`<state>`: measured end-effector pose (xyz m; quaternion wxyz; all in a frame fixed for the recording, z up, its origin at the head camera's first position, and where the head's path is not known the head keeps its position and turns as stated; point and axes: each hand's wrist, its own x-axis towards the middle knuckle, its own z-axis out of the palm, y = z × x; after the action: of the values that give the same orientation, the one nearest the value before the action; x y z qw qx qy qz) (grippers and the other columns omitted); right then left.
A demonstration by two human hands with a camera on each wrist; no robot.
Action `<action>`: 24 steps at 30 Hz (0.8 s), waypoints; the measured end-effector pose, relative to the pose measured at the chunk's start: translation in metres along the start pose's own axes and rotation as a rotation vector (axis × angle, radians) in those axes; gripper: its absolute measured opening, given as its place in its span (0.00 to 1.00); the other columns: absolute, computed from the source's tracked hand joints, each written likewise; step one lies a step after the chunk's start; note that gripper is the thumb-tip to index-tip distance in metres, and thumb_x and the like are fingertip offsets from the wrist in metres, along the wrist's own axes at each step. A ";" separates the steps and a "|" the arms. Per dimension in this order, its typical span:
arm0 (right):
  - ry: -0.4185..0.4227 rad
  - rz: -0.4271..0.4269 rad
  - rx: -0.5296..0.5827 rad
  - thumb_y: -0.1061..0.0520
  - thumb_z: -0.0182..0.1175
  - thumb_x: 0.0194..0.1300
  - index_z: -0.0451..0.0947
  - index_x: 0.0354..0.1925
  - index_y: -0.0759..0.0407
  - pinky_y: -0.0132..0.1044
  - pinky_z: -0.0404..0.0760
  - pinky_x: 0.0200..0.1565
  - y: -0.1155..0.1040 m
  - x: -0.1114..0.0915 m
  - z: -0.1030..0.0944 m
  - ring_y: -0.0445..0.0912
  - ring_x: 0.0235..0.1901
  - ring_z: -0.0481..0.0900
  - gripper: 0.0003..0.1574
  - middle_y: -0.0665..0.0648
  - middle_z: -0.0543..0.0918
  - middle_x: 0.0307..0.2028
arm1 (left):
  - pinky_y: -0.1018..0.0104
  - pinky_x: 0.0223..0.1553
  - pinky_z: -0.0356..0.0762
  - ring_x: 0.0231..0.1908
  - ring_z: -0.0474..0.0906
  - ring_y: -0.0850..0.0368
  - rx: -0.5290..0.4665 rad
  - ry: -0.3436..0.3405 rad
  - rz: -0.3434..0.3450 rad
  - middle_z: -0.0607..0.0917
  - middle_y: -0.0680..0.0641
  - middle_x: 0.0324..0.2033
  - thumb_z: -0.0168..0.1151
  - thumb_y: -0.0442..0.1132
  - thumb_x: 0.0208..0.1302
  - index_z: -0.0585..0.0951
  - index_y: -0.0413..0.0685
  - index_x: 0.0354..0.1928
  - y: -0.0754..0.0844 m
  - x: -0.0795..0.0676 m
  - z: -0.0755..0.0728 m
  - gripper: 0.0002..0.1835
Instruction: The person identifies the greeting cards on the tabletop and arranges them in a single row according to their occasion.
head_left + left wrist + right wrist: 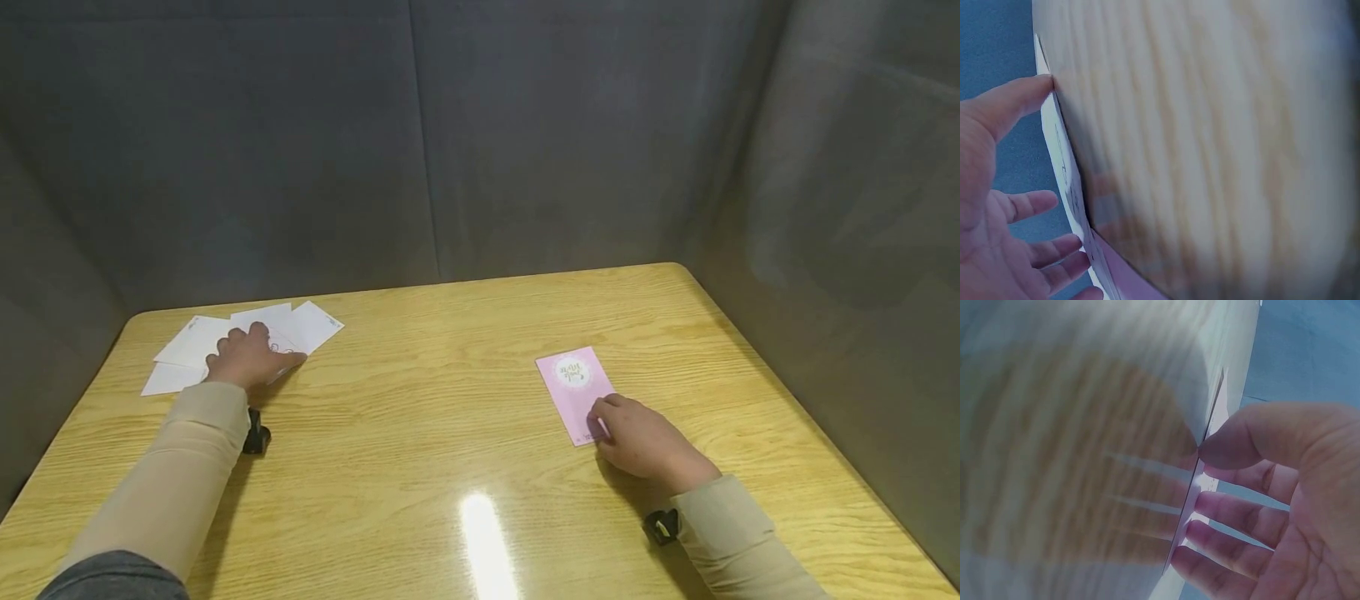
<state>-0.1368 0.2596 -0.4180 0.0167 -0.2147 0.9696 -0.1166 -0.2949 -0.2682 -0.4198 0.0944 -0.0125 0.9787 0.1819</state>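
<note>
Several white cards (176,379) lie fanned and overlapping at the far left of the table. My left hand (247,354) is over them with its fingers spread; in the left wrist view the thumb tip meets a white card edge (1060,147), and the fingertips come close to the cards. A pink card (558,396) with a white round emblem and lettering lies flat at the right. Fingertips of my right hand (637,433) rest on its near right corner. The right wrist view has the thumb at the edge of the pink card (1224,394), other fingers spread along its face.
The wooden table (420,400) has rounded far corners. Dark grey partitions (300,150) stand behind it and along both sides. A bright light reflection shows near the front. Each wrist wears a small black device (255,433).
</note>
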 end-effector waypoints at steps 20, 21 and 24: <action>-0.006 0.016 -0.004 0.65 0.68 0.55 0.76 0.35 0.56 0.43 0.77 0.36 0.001 0.001 0.001 0.44 0.30 0.71 0.12 0.50 0.74 0.32 | 0.23 0.53 0.51 0.57 0.57 0.17 -0.002 0.116 0.000 0.57 0.14 0.54 0.73 0.58 0.57 0.59 0.14 0.65 0.002 -0.004 -0.004 0.56; -0.007 0.017 -0.003 0.65 0.68 0.55 0.76 0.35 0.56 0.43 0.77 0.36 0.000 0.001 0.001 0.44 0.30 0.71 0.12 0.50 0.74 0.32 | 0.23 0.53 0.52 0.57 0.57 0.17 -0.002 0.119 0.002 0.57 0.14 0.54 0.73 0.58 0.57 0.60 0.14 0.65 0.002 -0.005 -0.003 0.55; -0.006 0.017 -0.004 0.65 0.69 0.56 0.76 0.36 0.57 0.43 0.77 0.36 0.001 0.001 0.002 0.44 0.30 0.70 0.11 0.50 0.74 0.32 | 0.22 0.52 0.52 0.56 0.58 0.16 -0.003 0.117 0.004 0.58 0.15 0.54 0.72 0.58 0.58 0.60 0.14 0.65 0.000 -0.004 -0.002 0.55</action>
<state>-0.1380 0.2593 -0.4205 0.0203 -0.2068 0.9715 -0.1139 -0.2908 -0.2688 -0.4175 0.0367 -0.0214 0.9823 0.1826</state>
